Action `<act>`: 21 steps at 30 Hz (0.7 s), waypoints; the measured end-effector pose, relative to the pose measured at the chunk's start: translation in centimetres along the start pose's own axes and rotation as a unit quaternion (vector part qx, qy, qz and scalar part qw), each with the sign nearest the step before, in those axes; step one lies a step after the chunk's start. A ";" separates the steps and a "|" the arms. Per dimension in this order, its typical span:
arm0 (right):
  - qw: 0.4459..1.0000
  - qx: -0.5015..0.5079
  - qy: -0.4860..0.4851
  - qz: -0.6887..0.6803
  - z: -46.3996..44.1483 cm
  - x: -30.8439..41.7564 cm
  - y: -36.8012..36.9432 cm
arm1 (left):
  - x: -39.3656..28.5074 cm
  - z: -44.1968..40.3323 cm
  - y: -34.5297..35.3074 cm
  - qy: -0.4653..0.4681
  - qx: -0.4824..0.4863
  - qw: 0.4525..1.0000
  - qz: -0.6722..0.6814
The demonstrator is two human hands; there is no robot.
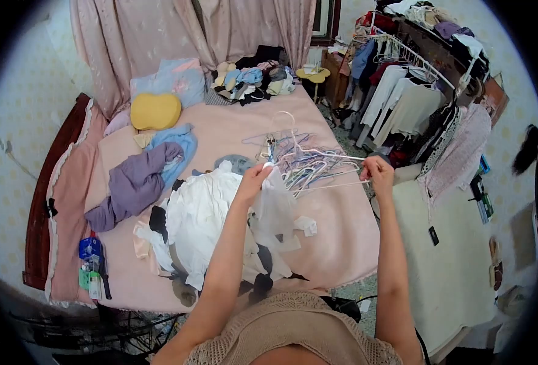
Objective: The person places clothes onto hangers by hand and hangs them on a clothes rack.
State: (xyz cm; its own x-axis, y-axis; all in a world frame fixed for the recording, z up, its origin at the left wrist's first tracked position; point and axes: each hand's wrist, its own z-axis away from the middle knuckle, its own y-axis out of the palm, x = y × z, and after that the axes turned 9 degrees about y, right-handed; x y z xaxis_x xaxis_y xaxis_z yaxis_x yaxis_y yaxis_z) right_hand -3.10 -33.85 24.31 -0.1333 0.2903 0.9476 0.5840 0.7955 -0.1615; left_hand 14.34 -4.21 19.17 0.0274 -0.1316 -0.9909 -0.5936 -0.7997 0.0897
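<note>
Held up over the bed is a pale clothes hanger (331,155), its hook pointing to the far side. My right hand (378,174) is closed around the hanger's right end. Pinched in my left hand (255,182) is a sheer white garment (275,207), which hangs down below the fingers. Whether the left fingers also touch the hanger, I cannot tell. Just beyond the hands lies a tangled pile of hangers (308,173) in white, pink and blue. A heap of white clothes (199,207), with some dark pieces, sits beside my left forearm.
The pink bed (342,237) fills the middle. On it are a purple garment (135,179), a yellow cushion (155,111) and a clothes pile (250,82). A loaded clothes rack (424,64) stands at the right, behind a pale-topped surface (439,267) holding a small black object (433,236).
</note>
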 end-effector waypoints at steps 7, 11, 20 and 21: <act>0.916 -0.029 0.253 -0.309 1.0 -9.6 4.5 | -5.2 0.8 2.7 0.054 0.020 0.996 0.072; 0.980 0.090 0.169 -0.052 4.9 -7.2 14.1 | -5.8 0.5 3.7 0.072 0.055 0.994 0.054; 0.942 -0.061 0.087 0.319 4.3 -7.1 15.5 | -6.6 1.5 4.2 0.092 0.040 0.995 0.021; 0.942 -0.058 0.086 0.320 4.2 -8.0 14.7 | -6.9 1.5 3.7 0.081 0.038 0.996 0.015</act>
State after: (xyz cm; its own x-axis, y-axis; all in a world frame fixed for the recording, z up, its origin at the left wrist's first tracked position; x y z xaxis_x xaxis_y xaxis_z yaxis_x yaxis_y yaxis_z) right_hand 3.22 -22.22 13.18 0.4016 0.5918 0.6989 0.5860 0.4204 -0.6927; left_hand 10.72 -5.35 26.18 0.1352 -0.2524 -0.9581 -0.6554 -0.7480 0.1046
